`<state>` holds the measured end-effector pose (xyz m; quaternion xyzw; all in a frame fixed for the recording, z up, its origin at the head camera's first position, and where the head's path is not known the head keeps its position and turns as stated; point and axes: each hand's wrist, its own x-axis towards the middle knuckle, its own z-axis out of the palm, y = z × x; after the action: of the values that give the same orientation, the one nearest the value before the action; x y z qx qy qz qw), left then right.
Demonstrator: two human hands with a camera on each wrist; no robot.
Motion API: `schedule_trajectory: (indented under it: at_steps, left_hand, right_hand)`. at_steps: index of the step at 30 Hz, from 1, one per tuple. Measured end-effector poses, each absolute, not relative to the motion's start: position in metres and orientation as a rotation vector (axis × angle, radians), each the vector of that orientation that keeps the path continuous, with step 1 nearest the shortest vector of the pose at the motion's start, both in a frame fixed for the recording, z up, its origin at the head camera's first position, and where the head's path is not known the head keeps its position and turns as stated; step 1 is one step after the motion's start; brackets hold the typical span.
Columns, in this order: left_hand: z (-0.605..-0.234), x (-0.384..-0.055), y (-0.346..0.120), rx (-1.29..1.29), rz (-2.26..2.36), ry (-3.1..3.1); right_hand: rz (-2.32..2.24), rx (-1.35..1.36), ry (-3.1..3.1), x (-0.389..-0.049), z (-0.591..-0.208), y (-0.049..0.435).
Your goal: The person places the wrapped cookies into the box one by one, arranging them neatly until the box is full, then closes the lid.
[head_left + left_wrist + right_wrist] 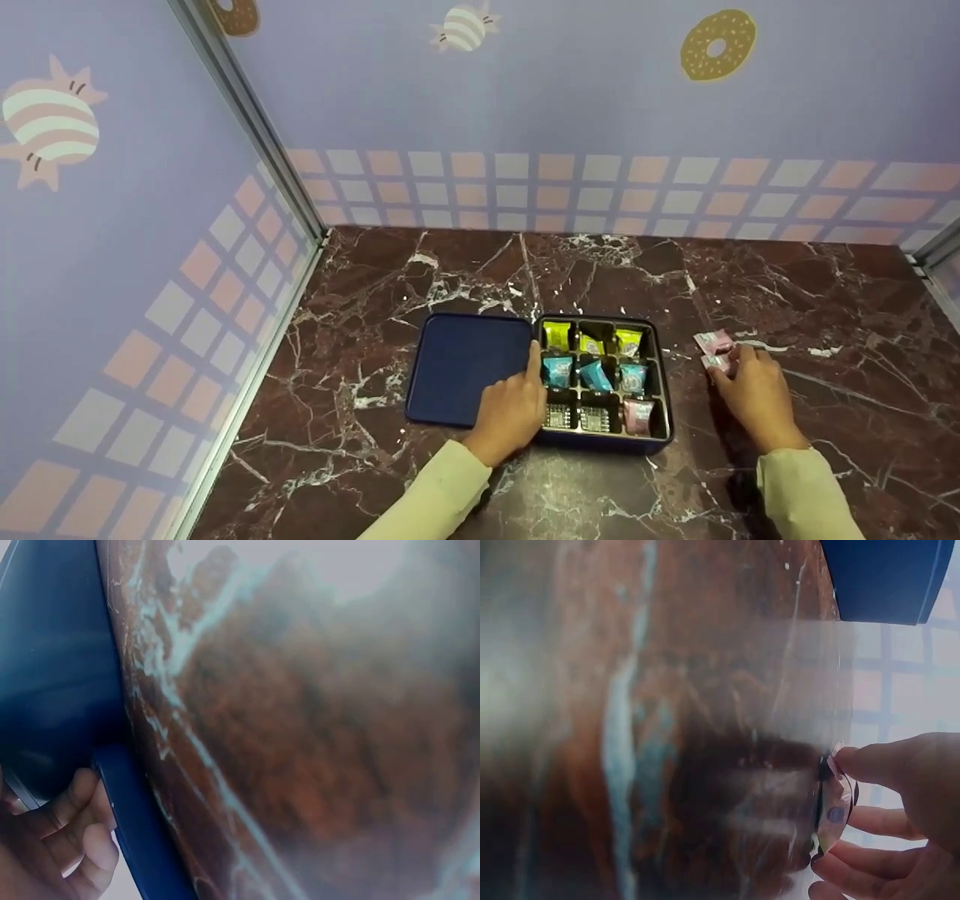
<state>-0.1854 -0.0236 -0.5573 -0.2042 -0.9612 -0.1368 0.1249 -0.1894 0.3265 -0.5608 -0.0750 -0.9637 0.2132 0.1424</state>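
Note:
A dark blue box (604,442) stands uncovered, its insert split into rows of compartments. Yellow-green wrapped candies (629,343) fill the back row and blue wrapped candies (596,376) the middle one. In the front row, a pink wrapped candy (638,416) sits at the right; the other two compartments show a bare textured bottom. My left hand (511,412) grips the box's left wall, index finger stretched along it, other fingers curled near the lid edge (139,829). To the right of the box, my right hand (759,394) pinches a pink wrapped candy (834,814) at the tabletop.
Another pink wrapped candy (713,342) lies just beyond the right fingertips. The blue lid (469,367) lies flat against the box's left side. A dark marbled tabletop (360,480) bears everything, bounded by printed panels (570,90) at the back and left.

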Motion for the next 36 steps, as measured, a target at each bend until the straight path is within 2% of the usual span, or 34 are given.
schedule_trajectory:
  at_steps: [36]
  left_hand:
    - [-0.5574,-0.185,-0.0232,-0.599,-0.383,-2.818]
  right_hand:
    - [0.669,-0.23,-2.712,-0.1871,-0.5565,0.3258]
